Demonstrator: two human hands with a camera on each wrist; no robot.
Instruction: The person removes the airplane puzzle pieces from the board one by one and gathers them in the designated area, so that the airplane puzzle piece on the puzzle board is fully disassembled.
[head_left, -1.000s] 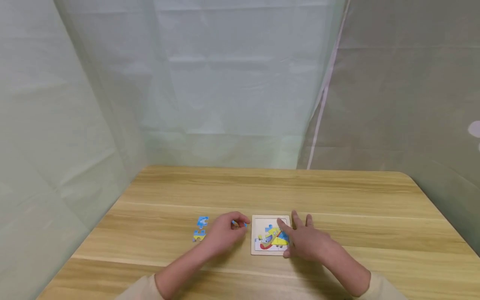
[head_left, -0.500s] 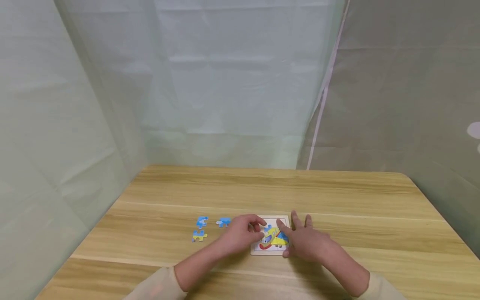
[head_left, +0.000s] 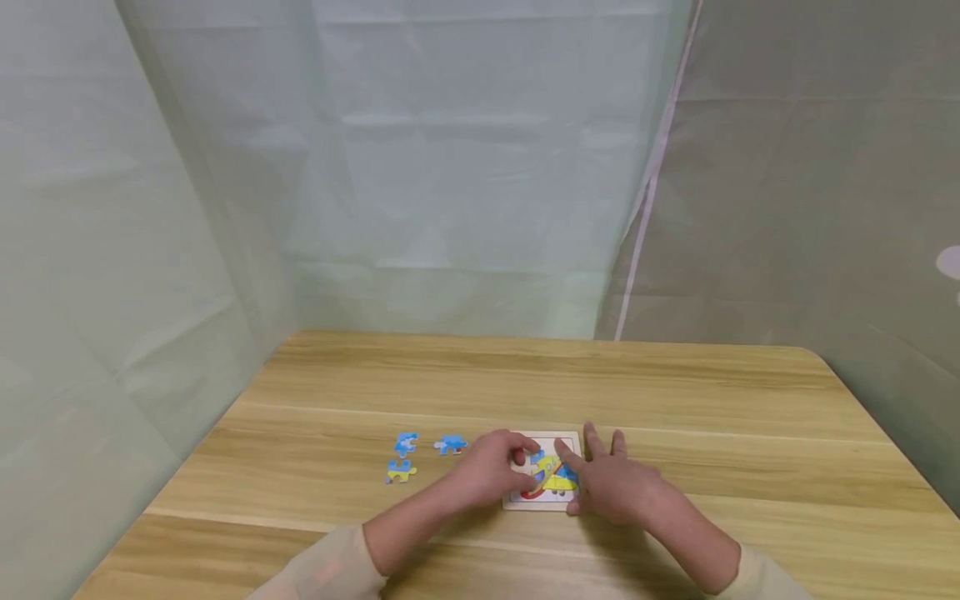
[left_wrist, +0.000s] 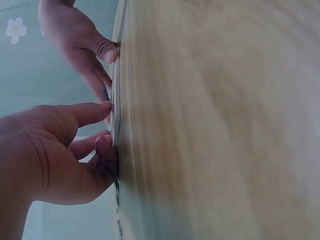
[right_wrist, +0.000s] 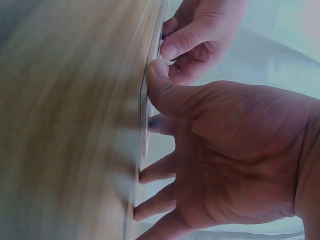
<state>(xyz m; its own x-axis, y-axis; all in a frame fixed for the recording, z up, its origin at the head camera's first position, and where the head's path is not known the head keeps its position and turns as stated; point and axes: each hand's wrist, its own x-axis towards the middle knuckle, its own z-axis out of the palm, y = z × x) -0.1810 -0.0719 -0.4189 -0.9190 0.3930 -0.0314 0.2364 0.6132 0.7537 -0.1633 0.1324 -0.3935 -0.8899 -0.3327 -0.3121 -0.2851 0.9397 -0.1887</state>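
We see the left hand [head_left: 491,473] at lower centre, its grip curled onto the puzzle board [head_left: 567,437]. The right hand [head_left: 611,483] rests flat beside it, fingers straight. Three loose pieces [head_left: 450,445] lie left on the tabletop [head_left: 675,392]

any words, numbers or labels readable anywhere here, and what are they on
None can be read in any view.
The puzzle board shows only a coloured picture in yellow, blue and red, no letters.
The loose puzzle pieces on the table carry colour only.
The backdrop in the left wrist view has a small flower print, with no writing on it.
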